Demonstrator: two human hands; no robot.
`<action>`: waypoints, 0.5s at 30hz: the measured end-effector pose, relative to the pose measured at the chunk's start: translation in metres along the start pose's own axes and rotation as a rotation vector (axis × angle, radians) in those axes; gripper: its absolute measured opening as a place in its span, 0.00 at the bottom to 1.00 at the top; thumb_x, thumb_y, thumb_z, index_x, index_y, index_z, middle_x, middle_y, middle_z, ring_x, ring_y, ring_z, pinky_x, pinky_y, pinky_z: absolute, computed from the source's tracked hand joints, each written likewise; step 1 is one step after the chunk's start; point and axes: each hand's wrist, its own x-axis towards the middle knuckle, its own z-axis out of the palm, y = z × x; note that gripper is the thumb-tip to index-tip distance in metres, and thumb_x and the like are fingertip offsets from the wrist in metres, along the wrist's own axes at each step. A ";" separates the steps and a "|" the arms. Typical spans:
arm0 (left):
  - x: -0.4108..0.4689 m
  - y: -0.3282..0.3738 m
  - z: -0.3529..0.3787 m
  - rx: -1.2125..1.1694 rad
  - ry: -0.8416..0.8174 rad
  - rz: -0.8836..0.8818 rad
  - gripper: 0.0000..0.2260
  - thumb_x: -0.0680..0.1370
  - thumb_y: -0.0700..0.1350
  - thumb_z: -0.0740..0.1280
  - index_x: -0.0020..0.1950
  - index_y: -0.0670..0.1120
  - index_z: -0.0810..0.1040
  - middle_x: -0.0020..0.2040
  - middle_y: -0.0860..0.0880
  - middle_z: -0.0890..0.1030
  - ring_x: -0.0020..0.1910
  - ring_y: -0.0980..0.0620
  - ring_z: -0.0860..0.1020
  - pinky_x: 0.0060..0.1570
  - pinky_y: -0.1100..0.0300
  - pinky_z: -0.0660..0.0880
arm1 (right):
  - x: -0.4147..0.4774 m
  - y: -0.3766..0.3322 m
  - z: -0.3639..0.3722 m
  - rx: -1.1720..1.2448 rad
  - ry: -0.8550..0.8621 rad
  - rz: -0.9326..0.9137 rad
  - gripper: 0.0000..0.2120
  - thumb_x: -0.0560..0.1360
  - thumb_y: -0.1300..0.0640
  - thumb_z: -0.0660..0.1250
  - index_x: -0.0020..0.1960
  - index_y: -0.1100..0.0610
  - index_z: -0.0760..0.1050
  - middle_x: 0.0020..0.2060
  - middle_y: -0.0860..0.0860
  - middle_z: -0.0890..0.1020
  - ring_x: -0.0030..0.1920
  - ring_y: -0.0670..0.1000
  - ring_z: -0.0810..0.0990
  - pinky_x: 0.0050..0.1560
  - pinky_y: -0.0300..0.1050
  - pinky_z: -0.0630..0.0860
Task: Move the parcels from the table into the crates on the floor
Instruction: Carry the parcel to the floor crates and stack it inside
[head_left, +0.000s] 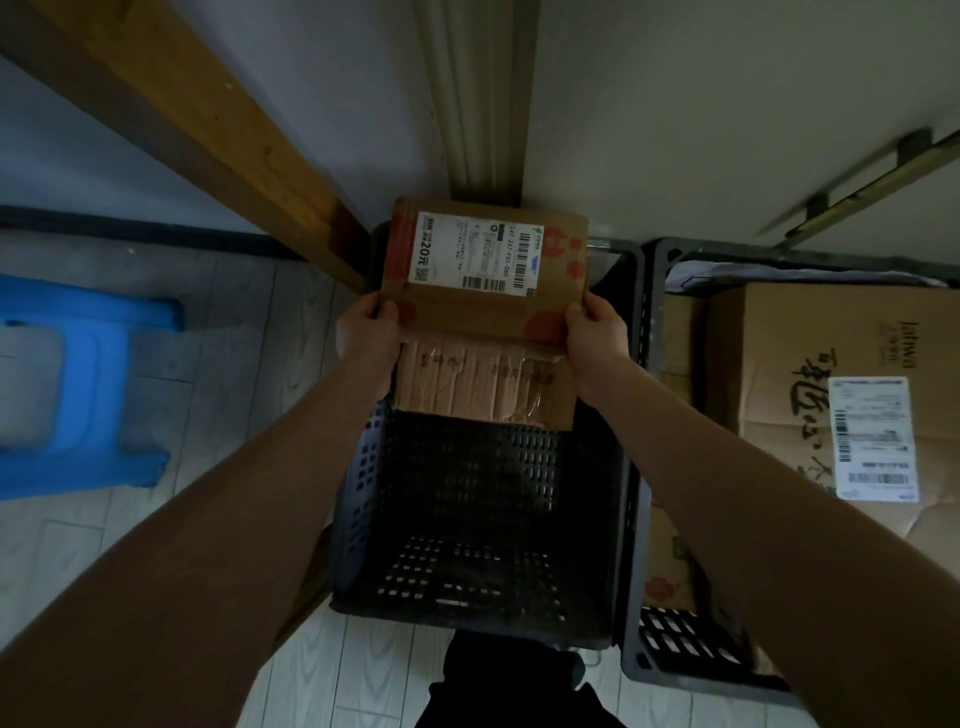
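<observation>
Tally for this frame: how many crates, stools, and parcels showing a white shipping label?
Black crates: 2, middle crate, right crate
Blue stool: 1
Labelled parcels: 2, held parcel, parcel in right crate
Total: 5
</observation>
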 end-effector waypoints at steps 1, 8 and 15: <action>0.001 0.000 0.000 -0.006 -0.007 -0.012 0.09 0.80 0.40 0.61 0.57 0.48 0.78 0.39 0.53 0.75 0.31 0.58 0.69 0.25 0.69 0.67 | 0.001 -0.001 0.000 -0.006 0.001 -0.005 0.20 0.82 0.59 0.54 0.73 0.55 0.63 0.63 0.53 0.75 0.59 0.53 0.76 0.61 0.49 0.74; -0.003 -0.001 0.003 0.032 0.008 -0.011 0.07 0.80 0.42 0.60 0.47 0.51 0.76 0.39 0.53 0.74 0.34 0.56 0.71 0.28 0.66 0.67 | -0.002 -0.008 -0.003 -0.100 0.008 0.008 0.20 0.82 0.59 0.52 0.74 0.55 0.63 0.65 0.54 0.74 0.62 0.54 0.74 0.61 0.46 0.73; -0.035 0.004 -0.001 0.127 0.018 -0.026 0.09 0.80 0.50 0.61 0.43 0.47 0.74 0.41 0.49 0.77 0.38 0.52 0.74 0.41 0.58 0.71 | -0.042 -0.015 -0.019 -0.147 0.082 0.102 0.12 0.80 0.58 0.53 0.40 0.52 0.69 0.37 0.51 0.73 0.35 0.51 0.72 0.33 0.41 0.70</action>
